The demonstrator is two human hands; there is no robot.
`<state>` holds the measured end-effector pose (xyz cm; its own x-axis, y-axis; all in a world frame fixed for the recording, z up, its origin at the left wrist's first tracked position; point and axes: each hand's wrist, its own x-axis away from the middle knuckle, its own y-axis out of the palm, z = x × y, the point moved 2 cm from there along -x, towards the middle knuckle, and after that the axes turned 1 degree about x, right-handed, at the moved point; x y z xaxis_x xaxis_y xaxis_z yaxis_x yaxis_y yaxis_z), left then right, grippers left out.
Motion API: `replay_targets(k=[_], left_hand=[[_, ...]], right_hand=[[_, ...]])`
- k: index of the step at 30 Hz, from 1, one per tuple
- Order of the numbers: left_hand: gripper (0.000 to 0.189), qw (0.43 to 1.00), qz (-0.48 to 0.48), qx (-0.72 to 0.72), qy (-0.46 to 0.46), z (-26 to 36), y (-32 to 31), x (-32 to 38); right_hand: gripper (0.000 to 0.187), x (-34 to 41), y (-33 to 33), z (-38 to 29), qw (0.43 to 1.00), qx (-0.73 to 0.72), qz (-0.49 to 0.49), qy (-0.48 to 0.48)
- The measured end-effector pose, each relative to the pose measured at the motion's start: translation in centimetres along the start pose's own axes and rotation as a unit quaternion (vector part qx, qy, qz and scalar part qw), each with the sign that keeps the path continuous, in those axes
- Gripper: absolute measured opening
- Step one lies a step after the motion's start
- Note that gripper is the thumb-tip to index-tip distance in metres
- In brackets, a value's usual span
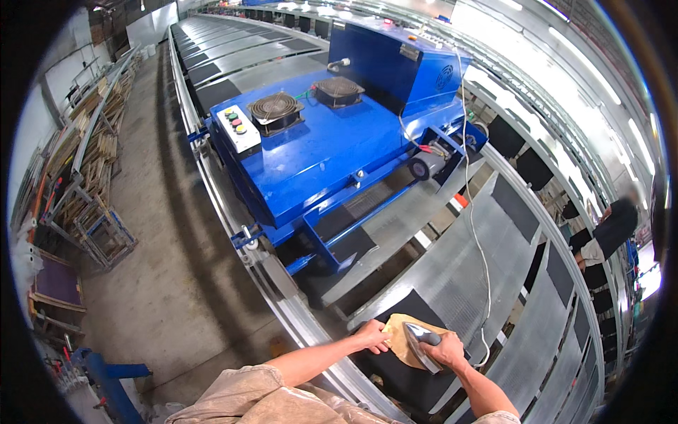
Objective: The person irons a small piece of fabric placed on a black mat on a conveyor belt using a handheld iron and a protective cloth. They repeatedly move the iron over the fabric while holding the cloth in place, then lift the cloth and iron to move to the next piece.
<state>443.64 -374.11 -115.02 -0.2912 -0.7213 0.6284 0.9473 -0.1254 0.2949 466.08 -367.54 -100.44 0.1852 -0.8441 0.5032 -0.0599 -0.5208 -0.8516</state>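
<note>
My right hand (447,350) is wrapped around the dark handle of a clothes iron (424,352). The iron rests on a tan sheet (397,344), perhaps paper or cloth; its soleplate is mostly hidden. At the sheet's left edge, my left hand (372,336) pinches it, with a yellowish patch by the fingers. Beneath lies a piece of black fabric (410,305), spread over the near end of a grey metal pallet (445,275). A white cord (479,249) runs down across the pallets and ends near my right wrist.
A blue machine (312,164) with two fans and a button panel (238,127) straddles the pallets ahead. Metal rails (275,297) border the row. Wooden frames (106,238) lean along the concrete aisle (159,212). Another person (614,228) stands at the far right.
</note>
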Motion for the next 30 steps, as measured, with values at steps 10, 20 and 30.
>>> replay_targets(k=[10, 20, 30], left_hand=[[0.026, 1.0, 0.019, 0.015, -0.01, 0.9, -0.2, 2.0], [0.025, 0.999, 0.034, 0.021, -0.033, 1.7, 0.3, 3.0], [0.029, 0.999, 0.008, -0.012, -0.046, 1.3, 0.2, 2.5]], right_hand=[[0.064, -1.2, 1.2, 0.7, 0.999, 0.045, 0.006, -0.013], [0.066, -0.4, 0.9, 0.5, 0.998, 0.051, -0.033, 0.022], [0.057, -0.5, 0.2, -0.5, 0.999, 0.023, -0.023, 0.028]])
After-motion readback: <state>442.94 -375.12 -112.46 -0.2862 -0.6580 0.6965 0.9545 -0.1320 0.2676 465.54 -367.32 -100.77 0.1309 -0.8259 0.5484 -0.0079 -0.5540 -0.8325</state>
